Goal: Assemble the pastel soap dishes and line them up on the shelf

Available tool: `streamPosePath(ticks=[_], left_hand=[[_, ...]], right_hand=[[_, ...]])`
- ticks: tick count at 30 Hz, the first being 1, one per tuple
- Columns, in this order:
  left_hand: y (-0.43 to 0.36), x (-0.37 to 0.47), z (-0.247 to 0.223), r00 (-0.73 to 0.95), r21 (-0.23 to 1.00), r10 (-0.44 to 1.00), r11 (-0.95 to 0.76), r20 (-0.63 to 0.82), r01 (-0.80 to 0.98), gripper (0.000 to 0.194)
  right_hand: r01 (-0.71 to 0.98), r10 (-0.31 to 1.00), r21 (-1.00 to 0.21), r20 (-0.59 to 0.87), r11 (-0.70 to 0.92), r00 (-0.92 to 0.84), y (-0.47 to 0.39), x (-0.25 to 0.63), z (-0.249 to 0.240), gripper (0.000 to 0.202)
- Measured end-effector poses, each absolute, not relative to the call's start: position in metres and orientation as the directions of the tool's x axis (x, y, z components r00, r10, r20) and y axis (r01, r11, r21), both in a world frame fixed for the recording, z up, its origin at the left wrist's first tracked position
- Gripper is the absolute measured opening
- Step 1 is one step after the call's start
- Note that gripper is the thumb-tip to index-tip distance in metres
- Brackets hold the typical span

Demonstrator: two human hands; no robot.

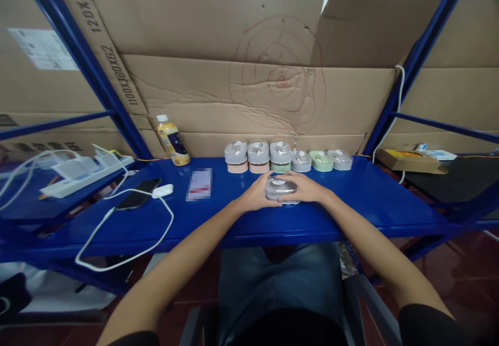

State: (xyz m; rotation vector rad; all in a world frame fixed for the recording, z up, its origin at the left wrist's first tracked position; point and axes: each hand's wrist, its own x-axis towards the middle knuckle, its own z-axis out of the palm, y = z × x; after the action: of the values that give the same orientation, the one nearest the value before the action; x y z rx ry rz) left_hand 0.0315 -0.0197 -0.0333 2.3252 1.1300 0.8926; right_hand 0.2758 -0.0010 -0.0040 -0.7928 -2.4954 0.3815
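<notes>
My left hand (257,194) and my right hand (306,188) are closed around opposite sides of a small rounded grey container with a clear lid (274,190). They hold it near the front middle of the blue table. A pale edge shows beneath it on the right; what that belongs to is mostly hidden. Behind my hands stands a row of similar containers: a grey-lidded stack on an orange base (236,153), another such stack (259,154), and one with a green base (280,155). Further right sit a single grey container (301,162), a green one (321,161) and another grey one (340,159).
On the blue table (374,200), a yellow drink bottle (173,140) stands back left, near a blurred card or packet (200,184). A dark phone (138,194) lies beside a white cable (171,218) that droops over the front edge. Cardboard (187,91) walls the back.
</notes>
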Motion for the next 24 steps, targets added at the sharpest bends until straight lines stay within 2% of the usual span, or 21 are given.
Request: streamPosePath(ticks=[4,9,14,17,21,24], left_hand=[[-0.02,0.032,-0.033,0.473,0.593,0.797,-0.599,0.376,0.538,0.115],[-0.021,0.035,-0.034,0.494,0.62,0.792,-0.597,0.358,0.509,0.121],[-0.021,0.036,-0.034,0.492,0.615,0.794,-0.596,0.356,0.516,0.117],[-0.021,0.036,-0.033,0.489,0.619,0.795,-0.595,0.36,0.513,0.118],[-0.02,0.035,-0.034,0.501,0.63,0.791,-0.595,0.351,0.499,0.123],[-0.02,0.034,-0.035,0.49,0.62,0.801,-0.586,0.345,0.521,0.107]], right_hand=[[0.573,0.64,-0.287,0.382,0.768,-0.667,-0.021,0.281,-0.011,0.081],[0.661,0.676,-0.18,0.353,0.728,-0.647,-0.042,0.286,-0.01,0.08],[0.716,0.687,-0.075,0.364,0.694,-0.628,-0.05,0.285,-0.011,0.076],[0.705,0.678,-0.067,0.353,0.706,-0.645,-0.051,0.287,-0.01,0.078],[0.655,0.657,-0.129,0.314,0.745,-0.686,-0.052,0.298,-0.006,0.086],[0.68,0.696,-0.178,0.308,0.712,-0.648,-0.06,0.323,-0.006,0.085]])
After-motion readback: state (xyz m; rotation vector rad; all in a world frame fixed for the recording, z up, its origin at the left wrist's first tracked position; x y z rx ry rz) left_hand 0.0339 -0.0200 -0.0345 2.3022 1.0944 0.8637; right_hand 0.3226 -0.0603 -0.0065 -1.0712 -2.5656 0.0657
